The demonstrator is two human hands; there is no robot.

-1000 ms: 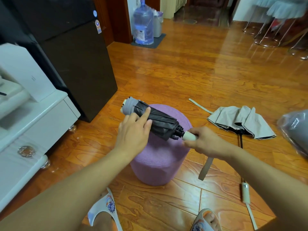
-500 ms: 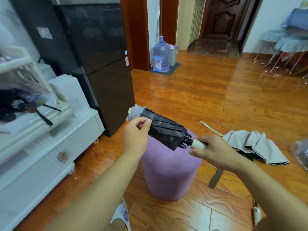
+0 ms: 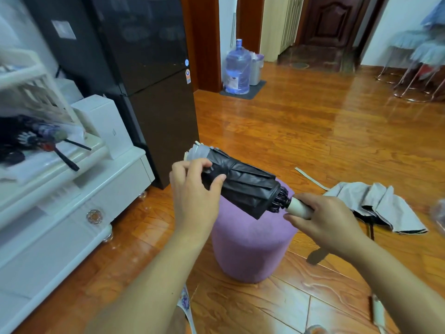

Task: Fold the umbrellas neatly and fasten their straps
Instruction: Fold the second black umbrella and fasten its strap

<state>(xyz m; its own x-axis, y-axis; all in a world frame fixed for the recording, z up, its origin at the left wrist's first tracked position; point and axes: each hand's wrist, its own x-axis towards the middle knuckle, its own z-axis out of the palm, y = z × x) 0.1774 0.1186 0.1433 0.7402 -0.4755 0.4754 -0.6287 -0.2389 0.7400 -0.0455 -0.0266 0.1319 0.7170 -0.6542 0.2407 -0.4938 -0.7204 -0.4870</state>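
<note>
A folded umbrella (image 3: 243, 186), black with a grey far end, is held slanted in the air above a purple stool (image 3: 252, 247). My left hand (image 3: 192, 186) grips its canopy near the grey end, thumb on the black fabric. My right hand (image 3: 322, 220) grips its cream handle (image 3: 297, 208); a loose grey strap (image 3: 315, 256) hangs below that hand. A second umbrella (image 3: 378, 206), grey outside and black inside, lies loosely collapsed on the floor to the right, with its own strap (image 3: 310, 178) stretched out and its cream handle (image 3: 378, 312) near the bottom right.
A black fridge (image 3: 144, 80) stands at the left, with a white cabinet (image 3: 72, 201) holding clutter in front of it. A water jug (image 3: 237, 66) sits by the doorway. Chairs (image 3: 419, 66) stand at the far right. A slipper (image 3: 185, 307) shows below.
The camera has tilted up, showing more of the room. The umbrella has risen off the stool. My left hand has gone from lying flat on the canopy to gripping it near the grey end.
</note>
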